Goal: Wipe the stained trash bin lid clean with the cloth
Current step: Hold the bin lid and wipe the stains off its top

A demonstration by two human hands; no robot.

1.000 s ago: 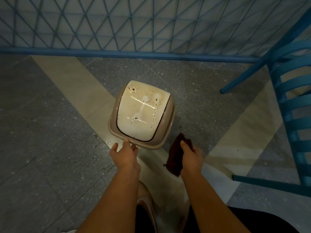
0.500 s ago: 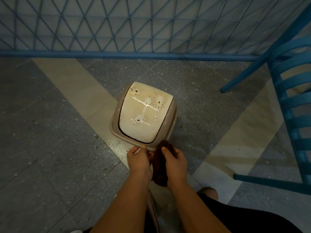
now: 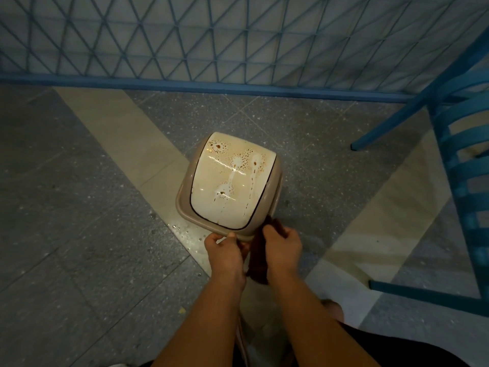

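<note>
A beige trash bin (image 3: 275, 181) stands on the floor in the middle of the head view. Its cream swing lid (image 3: 211, 192) carries brown spots and pale run marks, mostly on the far half. Just in front of the bin's near rim, my two hands are close together with a dark brown cloth (image 3: 258, 263) hanging between them. My right hand (image 3: 283, 245) grips the cloth's upper part, which touches the bin's near right corner. My left hand (image 3: 225, 250), fingers curled, holds the cloth's left edge right by the rim.
A blue slatted chair (image 3: 460, 181) stands close on the right, one leg reaching toward the bin. A blue lattice fence (image 3: 238, 41) runs across the back. Water drops (image 3: 182, 231) lie on the floor at the bin's near left. My foot (image 3: 330, 305) shows below.
My left hand left the bin's near-left rim and came right to the cloth. My right hand brought the cloth left and forward, up to the bin's near edge.
</note>
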